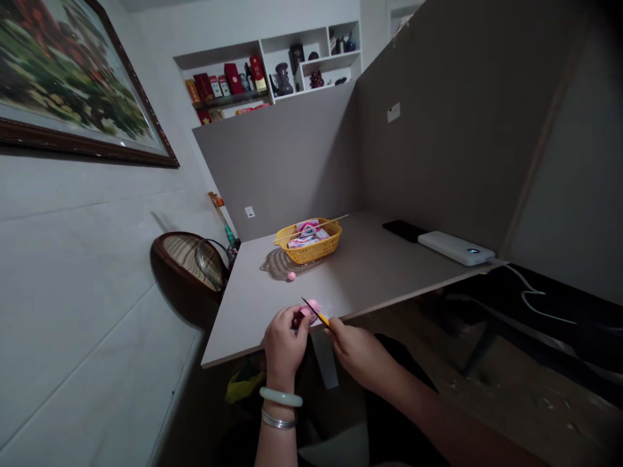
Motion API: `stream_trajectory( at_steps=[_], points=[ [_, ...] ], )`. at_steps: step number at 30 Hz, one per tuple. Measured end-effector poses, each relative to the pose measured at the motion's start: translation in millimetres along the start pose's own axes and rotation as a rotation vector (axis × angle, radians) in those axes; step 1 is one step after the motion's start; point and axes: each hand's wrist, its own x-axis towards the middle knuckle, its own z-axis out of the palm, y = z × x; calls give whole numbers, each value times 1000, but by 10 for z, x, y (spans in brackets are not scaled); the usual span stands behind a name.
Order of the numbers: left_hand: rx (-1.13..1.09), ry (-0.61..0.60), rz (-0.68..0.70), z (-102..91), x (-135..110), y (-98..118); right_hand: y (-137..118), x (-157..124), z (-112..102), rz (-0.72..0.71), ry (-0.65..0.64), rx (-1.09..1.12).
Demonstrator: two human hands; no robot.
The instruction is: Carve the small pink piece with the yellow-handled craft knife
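Observation:
My left hand (285,340) is closed around a small pink object (310,309) at the near edge of the grey table (370,272). My right hand (357,350) pinches a thin tool with a yellow handle and a dark tip (316,313), and the tip touches the pink object. A small pink ball (291,276) lies on the table a little farther away. On my left wrist I wear a pale green bangle and a silver one.
A yellow basket (311,250) with small packets and a thin stick across it stands mid-table. A white power bank (456,248) and a dark phone (403,229) lie at the right. Grey partitions enclose the table. A brown chair back (187,266) stands at the left.

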Motion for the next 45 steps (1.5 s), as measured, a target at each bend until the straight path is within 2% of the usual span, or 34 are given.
stream_trajectory(
  at_steps=[2,7,14,20,27,33,40,45],
  points=[
    [3,10,-2,4,2,-7,-11,15,15,4,2,1],
    [5,10,39,-3,-2,6,72,-170,133,49,-14,25],
    [-3,22,34,0,2,-10,-35,-17,-14,5,-12,-20],
    [-2,10,44,0,-6,-3,53,-177,109,55,-14,21],
    [-2,13,38,-1,-10,-9,-104,-96,-124,49,-56,-62],
    [-21,9,47,-11,-21,18,-58,-217,-123,84,-85,-29],
    [-1,33,56,-2,-36,3,-147,-39,-210,44,-82,-154],
    [4,23,80,-10,-59,14,-100,-192,-227,92,-116,-81]
  ],
)
